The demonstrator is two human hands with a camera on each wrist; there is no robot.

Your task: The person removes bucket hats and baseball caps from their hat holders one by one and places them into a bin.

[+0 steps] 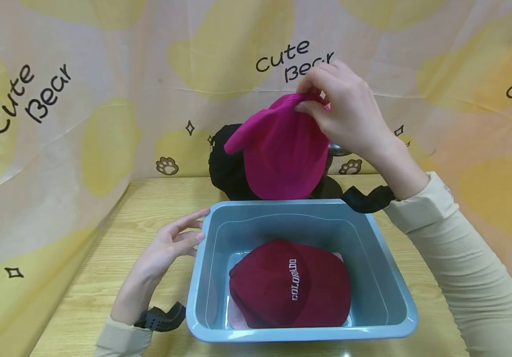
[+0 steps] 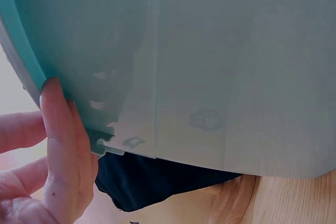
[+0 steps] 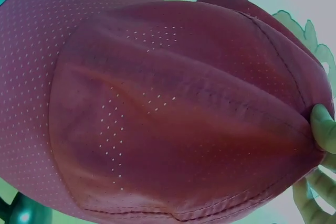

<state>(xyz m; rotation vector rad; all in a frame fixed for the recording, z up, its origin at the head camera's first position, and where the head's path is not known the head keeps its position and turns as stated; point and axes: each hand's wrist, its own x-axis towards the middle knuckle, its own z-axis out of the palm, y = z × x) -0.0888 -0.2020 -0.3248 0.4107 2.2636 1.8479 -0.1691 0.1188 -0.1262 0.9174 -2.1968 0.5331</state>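
Note:
My right hand (image 1: 347,106) pinches a bright pink baseball cap (image 1: 287,148) by its crown and holds it hanging above the far rim of a light blue plastic basin (image 1: 383,263). Close up in the right wrist view, the cap (image 3: 173,114) shows rows of small perforations, with the fingers (image 3: 324,129) gathered at its top. My left hand (image 1: 171,243) touches the basin's left side near the far corner, its fingers mostly straight. In the left wrist view, fingertips (image 2: 52,90) rest against the rim. Inside the basin lies a dark red cap (image 1: 278,287) lettered COLORADO.
Behind the basin, a black cap (image 1: 229,163) is partly covered by the pink one. A dark stand with a round base (image 1: 327,188) is beside it. A pale pink item (image 1: 236,315) shows under the red cap. A printed cloth hangs behind the wooden table (image 1: 162,196).

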